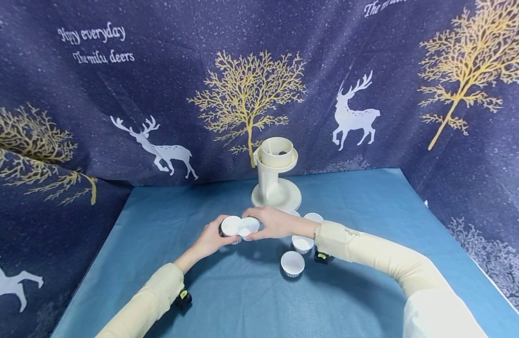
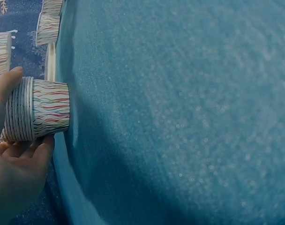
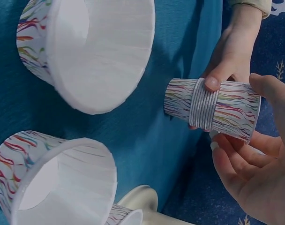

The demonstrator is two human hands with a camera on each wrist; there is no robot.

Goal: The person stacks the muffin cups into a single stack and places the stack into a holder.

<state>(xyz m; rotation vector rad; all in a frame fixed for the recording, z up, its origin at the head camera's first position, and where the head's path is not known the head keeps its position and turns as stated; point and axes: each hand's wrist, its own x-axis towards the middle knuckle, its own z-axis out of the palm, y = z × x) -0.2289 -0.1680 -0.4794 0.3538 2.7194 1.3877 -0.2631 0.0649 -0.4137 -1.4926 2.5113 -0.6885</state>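
— Where do we find the stack of nested paper cups (image 1: 230, 226)?
— In the left-hand grip (image 1: 210, 237), at about seven o'clock from the middle of the head view. We see the thumb (image 2: 10, 83) on one side and curled fingers (image 2: 43, 152) on the other.
— And the right-hand grip (image 1: 271, 222)?
— It holds a single paper cup (image 1: 248, 227), at three o'clock from the stack. We cannot tell whether the two touch.
— What pattern do we see?
— Thin, wavy, coloured streaks on white walls.
— What else stands on the blue surface (image 1: 242, 300)?
— Four loose paper cups (image 1: 292, 263), mouths up: the nearest at four o'clock from the stack, the rest around three, some partly behind the right forearm (image 1: 303, 227). A cream stand (image 1: 267, 184) topped with a ring rises between one and two o'clock. Behind it hangs a dark blue cloth (image 1: 158, 84) printed with white deer (image 1: 355, 117).
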